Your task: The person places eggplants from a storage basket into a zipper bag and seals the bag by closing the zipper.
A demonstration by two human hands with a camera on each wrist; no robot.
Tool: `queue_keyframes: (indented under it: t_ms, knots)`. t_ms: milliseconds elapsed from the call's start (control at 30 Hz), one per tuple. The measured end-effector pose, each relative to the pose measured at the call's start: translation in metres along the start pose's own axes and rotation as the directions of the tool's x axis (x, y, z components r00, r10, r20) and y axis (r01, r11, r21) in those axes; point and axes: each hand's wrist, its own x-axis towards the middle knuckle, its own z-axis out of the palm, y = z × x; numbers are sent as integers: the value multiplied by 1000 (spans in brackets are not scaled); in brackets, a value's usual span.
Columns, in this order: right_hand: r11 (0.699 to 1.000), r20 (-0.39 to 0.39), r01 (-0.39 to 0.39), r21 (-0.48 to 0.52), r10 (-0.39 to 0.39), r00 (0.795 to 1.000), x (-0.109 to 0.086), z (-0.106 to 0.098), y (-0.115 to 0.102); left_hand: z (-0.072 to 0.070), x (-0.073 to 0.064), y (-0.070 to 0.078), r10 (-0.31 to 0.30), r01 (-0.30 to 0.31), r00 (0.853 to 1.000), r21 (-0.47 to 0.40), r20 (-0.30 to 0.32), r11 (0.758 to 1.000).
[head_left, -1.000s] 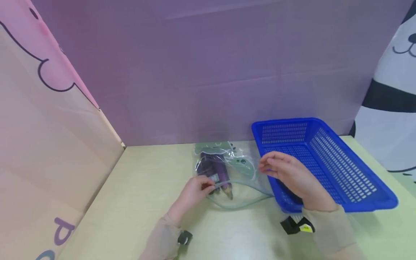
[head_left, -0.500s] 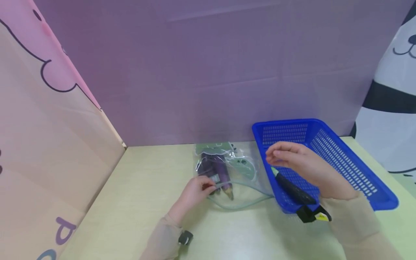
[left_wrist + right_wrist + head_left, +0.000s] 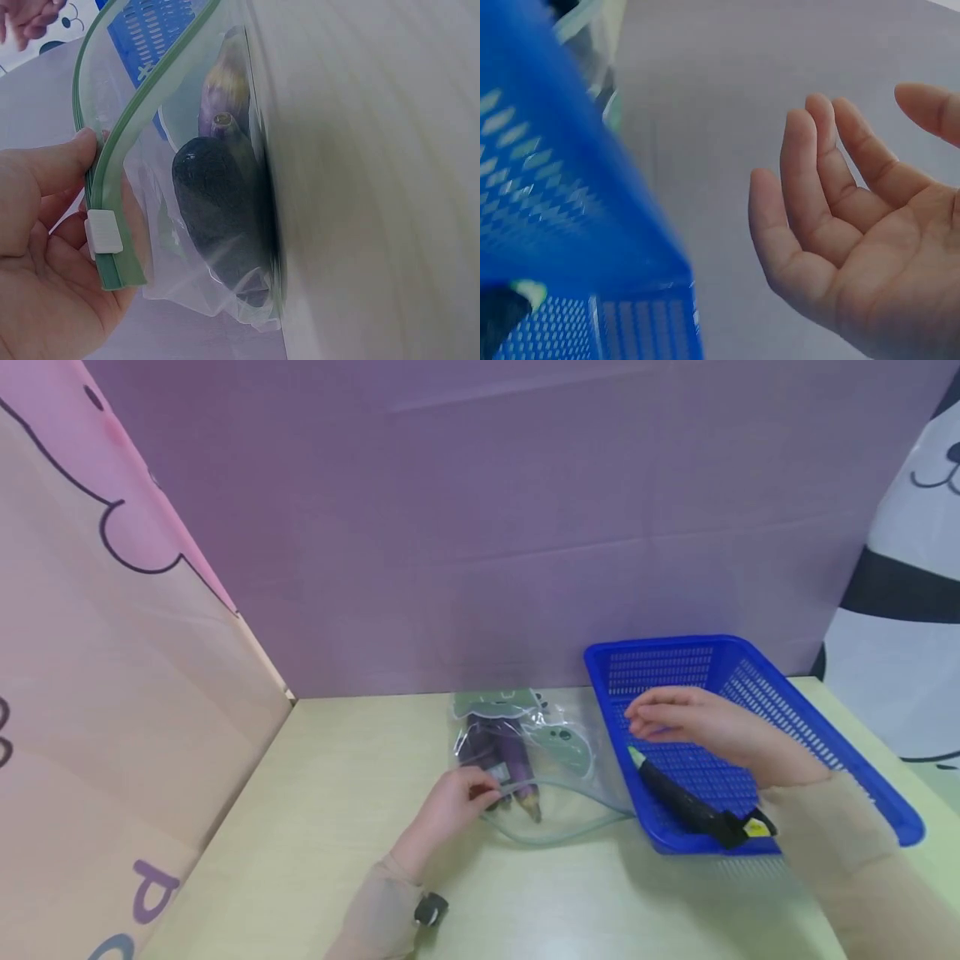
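Transfer of vegetables between bag and basket, judged to be part-way. The fingers of the left hand [image 3: 450, 803] pinched the rim of the bag [image 3: 567, 748] beside its white slider [image 3: 104, 231]; the bag lay on the counter [image 3: 360, 760], beyond and to the right of them. Its mouth gaped, and at least two eggplants [image 3: 514, 754] lay inside, just past these fingers; their exact number could not be told. The right hand [image 3: 701, 724] hung above the basket [image 3: 652, 643], its fingers loosely bent, thumb apart, holding nothing. Below those fingers, one dark vegetable [image 3: 671, 789] lay in the basket. Done, as things lay: the bag unzipped. Apparently left: any further transfers and closing the bag. Which way the vegetables were travelling could not be told.
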Motion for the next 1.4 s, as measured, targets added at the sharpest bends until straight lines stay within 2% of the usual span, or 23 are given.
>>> queue_keyframes:
  t_ms: [200, 500, 700, 800, 900, 1000, 1100, 1300, 1400]
  knots:
    - [994, 24, -96, -57, 98, 995, 6, -9, 14, 0, 0, 0, -2, 2, 1000, 8, 0, 1000]
    - [984, 46, -175, -37, 176, 983, 17, -16, 35, 1, 1, -2, 0, 0, 1000, 16, 6, 1000]
    - [966, 32, -229, -120, 234, 972, 24, -24, 44, 0, 1, -1, -15, 15, 1000, 12, 7, 1000]
    - [936, 29, -262, -235, 276, 961, 26, -25, 48, 0, 1, -1, -16, 16, 1000, 10, 10, 1000]
    - [872, 56, -293, -392, 340, 939, 26, -24, 55, 1, 1, -2, -17, 17, 1000, 12, 13, 1000]
    - [812, 85, -328, -482, 417, 905, 25, -22, 61, 2, 1, -2, -18, 18, 1000, 14, 13, 1000]
    - [796, 101, -369, -480, 467, 878, 24, -20, 64, 2, 0, -2, -17, 17, 1000, 17, 13, 1000]
    - [785, 113, -388, -484, 495, 861, 23, -18, 65, 0, 0, 0, -22, 21, 1000, 18, 13, 1000]
    - [767, 123, -398, -503, 520, 845, 24, -17, 64, 0, -1, 0, -32, 32, 999, 11, 14, 999]
